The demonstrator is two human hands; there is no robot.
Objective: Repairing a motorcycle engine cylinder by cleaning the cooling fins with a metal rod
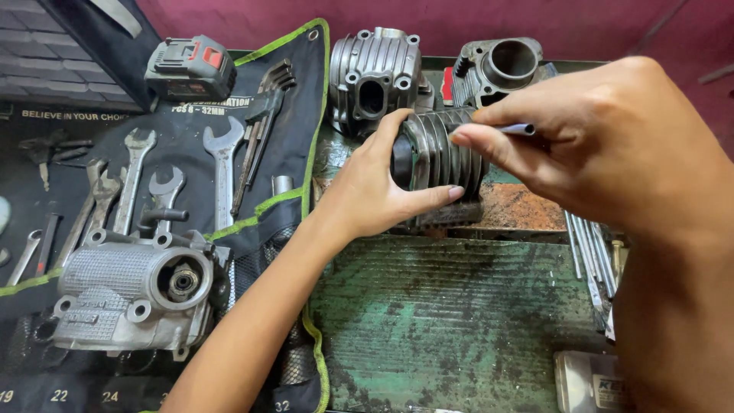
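Observation:
My left hand [375,191] grips a grey finned engine cylinder [443,157] that lies on its side near the middle of the green metal bench [443,321]. Thumb and fingers wrap around its left end. My right hand [604,138] comes in from the right, above the cylinder. It pinches a thin silver rod [520,129] whose tip pokes out between finger and thumb, just over the fins. The cylinder's right end is hidden behind my right hand.
A cylinder head [375,73] and a second finned cylinder [501,69] stand at the back. Left, a black tool roll [191,138] carries several wrenches [222,172], a battery pack [191,67] and an aluminium engine part [130,294]. Long studs [592,260] lie right.

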